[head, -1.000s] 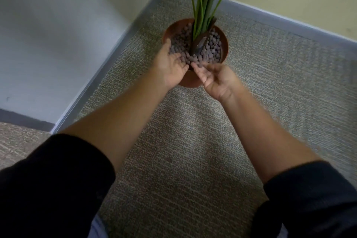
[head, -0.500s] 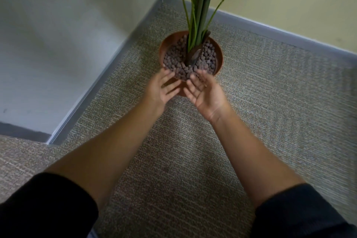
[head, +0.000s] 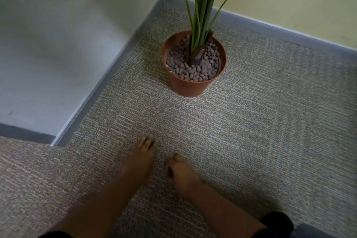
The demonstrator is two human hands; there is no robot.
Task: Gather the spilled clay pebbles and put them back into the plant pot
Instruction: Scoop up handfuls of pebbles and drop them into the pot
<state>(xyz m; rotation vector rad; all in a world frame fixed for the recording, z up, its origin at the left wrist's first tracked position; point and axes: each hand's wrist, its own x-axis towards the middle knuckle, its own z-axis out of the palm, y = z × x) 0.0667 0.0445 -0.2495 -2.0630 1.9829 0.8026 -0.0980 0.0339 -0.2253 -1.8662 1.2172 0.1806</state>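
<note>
Two hands sit low in the frame, well apart from the pot [head: 193,75] at upper centre; the left hand [head: 143,157] lies flat, fingers [head: 147,144] pressed together and straight; the right hand [head: 180,174] is curled loosely, holding nothing visible; pebbles [head: 193,67] fill the pot around the plant [head: 201,11]; the carpet [head: 251,131] shows none.
</note>
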